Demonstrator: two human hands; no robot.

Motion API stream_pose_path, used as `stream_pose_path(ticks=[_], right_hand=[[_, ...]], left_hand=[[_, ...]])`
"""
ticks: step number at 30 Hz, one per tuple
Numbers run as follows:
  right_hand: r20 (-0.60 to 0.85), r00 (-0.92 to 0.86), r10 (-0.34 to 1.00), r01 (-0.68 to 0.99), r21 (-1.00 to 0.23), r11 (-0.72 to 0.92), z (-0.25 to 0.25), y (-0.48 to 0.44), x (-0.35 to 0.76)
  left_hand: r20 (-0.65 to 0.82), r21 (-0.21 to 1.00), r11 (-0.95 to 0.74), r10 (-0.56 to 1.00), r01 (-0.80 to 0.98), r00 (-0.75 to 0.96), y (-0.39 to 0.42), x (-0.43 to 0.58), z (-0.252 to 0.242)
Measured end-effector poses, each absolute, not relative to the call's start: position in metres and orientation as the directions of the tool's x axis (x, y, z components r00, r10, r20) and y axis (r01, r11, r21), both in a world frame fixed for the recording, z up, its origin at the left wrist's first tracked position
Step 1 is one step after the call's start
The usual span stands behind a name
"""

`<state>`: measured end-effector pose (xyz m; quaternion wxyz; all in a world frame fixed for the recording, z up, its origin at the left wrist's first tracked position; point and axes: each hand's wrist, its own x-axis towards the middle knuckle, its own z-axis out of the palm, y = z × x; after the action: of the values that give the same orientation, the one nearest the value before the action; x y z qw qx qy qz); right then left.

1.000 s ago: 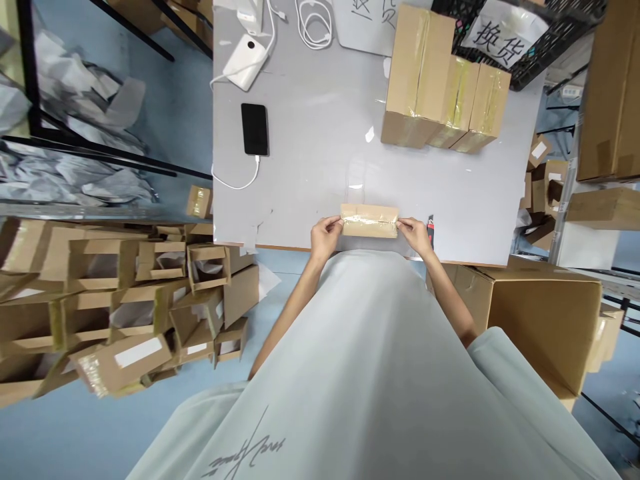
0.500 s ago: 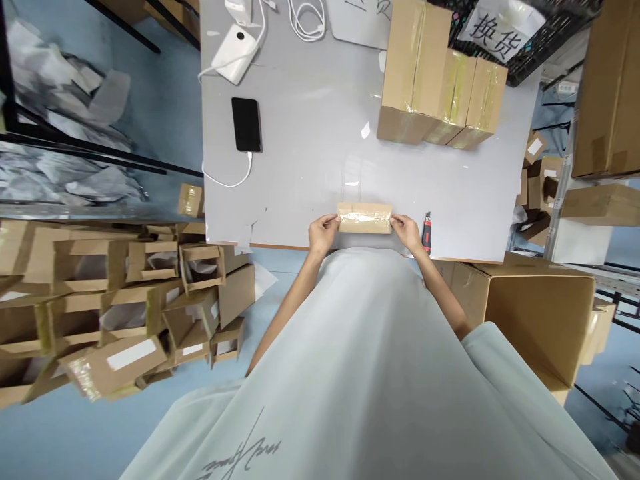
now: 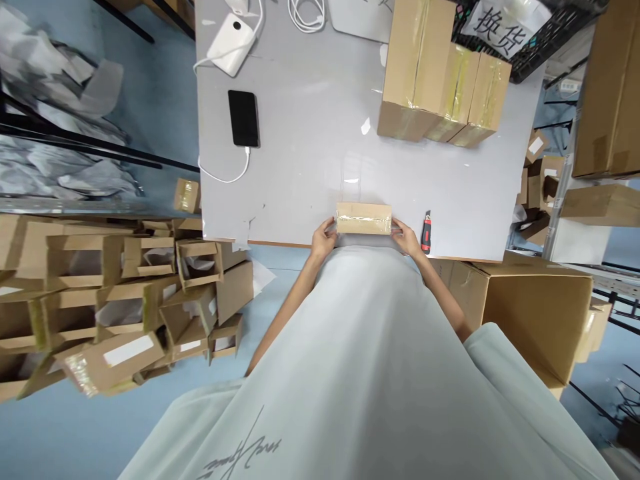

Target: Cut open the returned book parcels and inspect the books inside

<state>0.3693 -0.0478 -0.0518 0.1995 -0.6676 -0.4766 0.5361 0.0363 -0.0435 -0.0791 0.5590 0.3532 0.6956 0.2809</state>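
A small cardboard box (image 3: 363,225) lies near the table's front edge, with shiny clear tape running along its long seam. My left hand (image 3: 323,240) grips its left end between thumb and fingers. At the opposite end, my right hand (image 3: 407,239) holds the box in the same way, fingertips against the side. The undersides of the fingers are partly hidden. Just right of my right hand lies a red and black utility knife (image 3: 426,232), apart from the box.
Three taped boxes (image 3: 417,67) stand at the back right beside a black crate (image 3: 540,50). A phone (image 3: 243,119) on a white cable and a white power bank (image 3: 231,45) lie left. Open cartons (image 3: 75,267) are stacked left; a large open carton (image 3: 535,320) stands right.
The small box has turned slightly, so its taped face shows flatter and smoother. My hands have shifted a little at its ends, the fingers spreading slightly around them.
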Motion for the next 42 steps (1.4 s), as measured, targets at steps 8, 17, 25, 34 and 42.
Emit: stream_pose_path(ticks=[8, 17, 25, 34, 42], right_hand=[[-0.484, -0.112, 0.868, 0.332, -0.841, -0.426, -0.051, -0.048, 0.361], [-0.37, -0.034, 0.928, 0.416, -0.85, -0.323, -0.028, -0.035, 0.365], [-0.448, -0.071, 0.891, 0.54, -0.768, -0.344, -0.036, -0.023, 0.362], [-0.509, -0.039, 0.86, 0.508, -0.751, -0.422, -0.045, -0.044, 0.372], [-0.514, -0.072, 0.855, 0.491, -0.764, -0.418, -0.031, -0.044, 0.362]], left_hand=[[-0.529, 0.833, 0.529, 0.847, 0.161, -0.043, -0.038, 0.05, -0.074], [-0.432, 0.873, 0.441, 0.898, 0.207, -0.088, -0.039, 0.041, -0.066], [-0.446, 0.868, 0.452, 0.892, 0.208, -0.078, -0.033, 0.043, -0.064], [-0.534, 0.812, 0.542, 0.84, 0.215, -0.102, -0.042, 0.044, -0.07], [-0.554, 0.776, 0.565, 0.823, 0.28, -0.123, -0.042, 0.049, -0.058]])
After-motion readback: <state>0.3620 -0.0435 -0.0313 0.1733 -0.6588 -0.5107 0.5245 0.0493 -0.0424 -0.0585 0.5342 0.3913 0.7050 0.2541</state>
